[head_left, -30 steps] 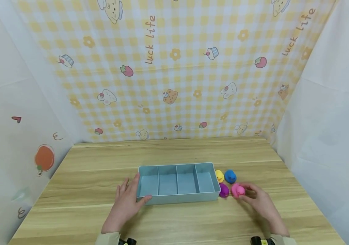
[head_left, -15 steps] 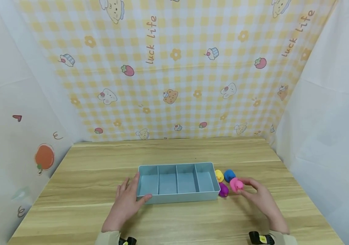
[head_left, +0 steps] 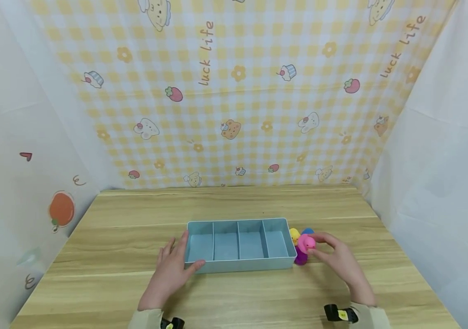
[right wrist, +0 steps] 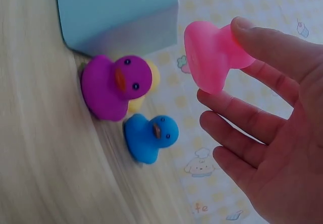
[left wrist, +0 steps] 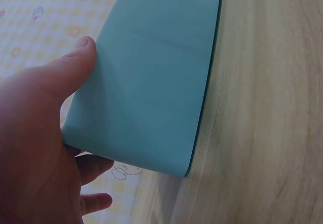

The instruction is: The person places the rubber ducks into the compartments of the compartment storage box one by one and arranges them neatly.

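My right hand [head_left: 338,261] pinches a pink rubber duck [head_left: 305,244] by its head between thumb and index finger, clear of the table in the right wrist view. Beneath and beside it stand a purple duck [right wrist: 106,90], a blue duck [right wrist: 146,138] and a yellow duck [head_left: 294,235], close to the right end of a light blue divided box [head_left: 246,265]. The box has several bare compartments in a row. At its left end, my left hand [head_left: 170,273] holds the front corner, thumb on the front rim and index finger along the end.
The box and ducks stand on a wood-grain table [head_left: 234,301]. A yellow checked cloth [head_left: 242,100] hangs behind it, with white cloth on both sides. Each wrist wears a black band [head_left: 340,314].
The right hand has lifted the pink duck and carried it left toward the box, over the other ducks. The left hand and the box stay put.
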Demonstrator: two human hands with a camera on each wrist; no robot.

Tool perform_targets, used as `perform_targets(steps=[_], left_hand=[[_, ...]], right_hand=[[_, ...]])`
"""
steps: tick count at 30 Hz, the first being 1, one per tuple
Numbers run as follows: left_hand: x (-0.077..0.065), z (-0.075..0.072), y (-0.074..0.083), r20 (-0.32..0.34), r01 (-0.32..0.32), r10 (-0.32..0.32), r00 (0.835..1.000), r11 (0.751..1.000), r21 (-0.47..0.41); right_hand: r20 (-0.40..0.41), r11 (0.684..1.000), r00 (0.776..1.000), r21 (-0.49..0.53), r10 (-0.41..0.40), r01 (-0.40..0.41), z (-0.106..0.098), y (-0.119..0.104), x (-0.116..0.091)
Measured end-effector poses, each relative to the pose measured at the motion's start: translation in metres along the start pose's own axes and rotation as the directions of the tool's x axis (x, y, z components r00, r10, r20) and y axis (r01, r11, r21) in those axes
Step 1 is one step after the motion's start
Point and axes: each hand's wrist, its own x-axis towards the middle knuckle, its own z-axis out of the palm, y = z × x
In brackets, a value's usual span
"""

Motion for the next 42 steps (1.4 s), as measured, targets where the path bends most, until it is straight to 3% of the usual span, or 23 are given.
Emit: perform_targets(steps=[18, 23, 35, 42], left_hand=[[-0.001, 0.004, -0.003, -0.008, 0.009, -0.009, 1.000, 1.000, -0.020], [-0.001, 0.001, -0.002, -0.004, 0.005, -0.005, 1.000, 1.000, -0.020], [0.001, 0.002, -0.002, -0.008, -0.012, 0.012, 1.000, 1.000, -0.016], [0.001, 0.001, -0.002, -0.009, -0.005, 0.004, 1.000, 1.000, -0.016]], right_hand=[[0.052, 0.996, 0.998, 0.084, -0.021, 0.017, 0.024, -0.023, 0.016], [0.058, 0.998, 0.998, 0.059, -0.027, 0.024, 0.029, -0.029, 0.020], [0.075, 0.991, 0.988, 0.040, -0.132, 0.129, 0.046, -0.043, 0.033], [0.105, 0.987, 0.983, 0.073, -0.153, 0.146, 0.055, -0.052, 0.037]])
